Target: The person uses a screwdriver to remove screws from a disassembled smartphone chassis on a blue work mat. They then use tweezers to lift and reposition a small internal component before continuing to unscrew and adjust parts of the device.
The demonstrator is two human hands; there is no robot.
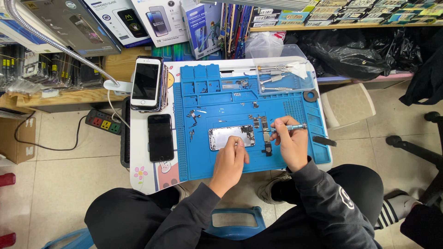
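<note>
An opened silver phone housing (226, 136) lies on the blue repair mat (207, 99). My left hand (231, 159) rests on the housing's near edge, its fingertips pressing on it. My right hand (290, 142) holds a small silver screwdriver (290, 127) with a blue band, its tip pointing left at a dark circuit board (264, 127) beside the housing. Small screws and parts (193, 117) are scattered on the mat to the left.
A stack of phones (147, 83) with a white one on top and a black phone (160, 137) lie left of the mat. A clear tray of tools (281, 76) sits at the mat's far right. A power strip (104, 122) lies on the floor at left, a beige stool (346, 105) stands at right.
</note>
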